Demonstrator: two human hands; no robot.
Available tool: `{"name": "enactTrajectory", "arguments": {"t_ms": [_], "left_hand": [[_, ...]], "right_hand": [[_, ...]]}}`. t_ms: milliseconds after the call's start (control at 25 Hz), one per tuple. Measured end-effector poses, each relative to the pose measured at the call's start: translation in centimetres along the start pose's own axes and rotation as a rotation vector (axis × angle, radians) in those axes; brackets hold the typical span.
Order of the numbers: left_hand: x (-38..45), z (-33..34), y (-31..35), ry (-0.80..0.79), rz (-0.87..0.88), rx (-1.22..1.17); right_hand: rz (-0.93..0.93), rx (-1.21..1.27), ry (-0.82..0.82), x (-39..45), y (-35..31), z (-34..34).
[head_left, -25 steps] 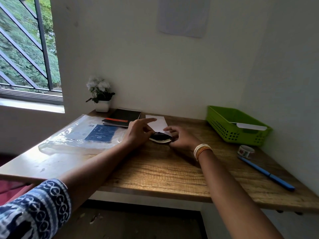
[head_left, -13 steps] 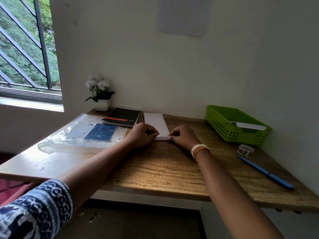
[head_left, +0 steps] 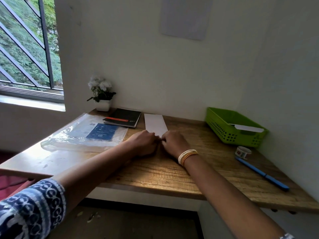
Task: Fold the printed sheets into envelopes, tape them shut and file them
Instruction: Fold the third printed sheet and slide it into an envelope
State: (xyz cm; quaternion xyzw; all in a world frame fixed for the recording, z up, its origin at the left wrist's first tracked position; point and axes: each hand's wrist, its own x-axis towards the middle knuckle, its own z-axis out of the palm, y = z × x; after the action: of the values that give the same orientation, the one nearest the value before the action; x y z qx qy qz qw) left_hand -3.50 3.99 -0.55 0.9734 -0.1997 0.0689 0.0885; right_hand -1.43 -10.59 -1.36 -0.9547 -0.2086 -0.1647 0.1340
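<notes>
the long white folded paper strip (head_left: 155,124) lay on the wooden table (head_left: 155,171), running toward 12 o'clock. the left hand (head_left: 143,144) and right hand (head_left: 174,144), knuckles nearly touching, pinched its near end. judgement: square the edges, then crease firmly outward.

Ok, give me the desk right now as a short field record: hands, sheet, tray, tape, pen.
left hand: fingers curled at the near end of the folded sheet
right hand: same, on the near end, beside the left hand
folded sheet: long white strip, flat on the wooden desk
green tray: far right, one white folded paper lying in it
tape roll: in front of the tray
blue pen: near right, beside the tape
</notes>
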Motion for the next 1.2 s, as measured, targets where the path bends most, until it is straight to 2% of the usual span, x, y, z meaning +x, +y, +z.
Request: {"name": "enactTrajectory", "arguments": {"t_ms": [120, 240, 440, 520, 640, 760, 840, 1040, 1120, 1200], "left_hand": [[-1.0, 0.3, 0.1, -0.124, -0.027, -0.027], [-1.0, 0.2, -0.2, -0.184, -0.067, 0.026], [-1.3, 0.2, -0.1, -0.159, -0.100, 0.039], [-1.5, 0.3, 0.1, -0.139, -0.104, 0.019], [-1.7, 0.5, 0.0, -0.066, -0.104, -0.003], [-1.4, 0.7, -0.5, 0.042, -0.083, 0.005], [-1.3, 1.0, -0.6, 0.108, -0.068, -0.011], [-0.9, 1.2, -0.6, 0.287, -0.056, -0.041], [-0.9, 1.1, -0.8, 0.373, -0.045, -0.023], [-1.2, 0.9, -0.7, 0.539, 0.001, -0.043]], "right_hand": [[-0.027, -0.059, -0.122, -1.0, -0.8, -0.3], [-0.012, -0.063, -0.224, -2.0, 0.6, -1.0], [0.038, -0.115, -0.202, -2.0, 1.7, -0.9], [0.095, -0.062, -0.158, -1.4, 1.1, -0.8], [0.328, 0.206, -0.066, 0.4, 0.7, -1.7], [0.564, 0.592, -0.050, 1.7, 0.2, -2.8], [0.644, 0.703, -0.074, 2.1, -0.1, -3.2], [0.745, 0.953, -0.189, 2.5, -0.4, -2.6], [0.711, 1.062, -0.162, 1.9, -1.1, -2.8], [0.643, 1.164, -0.093, 1.0, -1.8, -3.4]]}}
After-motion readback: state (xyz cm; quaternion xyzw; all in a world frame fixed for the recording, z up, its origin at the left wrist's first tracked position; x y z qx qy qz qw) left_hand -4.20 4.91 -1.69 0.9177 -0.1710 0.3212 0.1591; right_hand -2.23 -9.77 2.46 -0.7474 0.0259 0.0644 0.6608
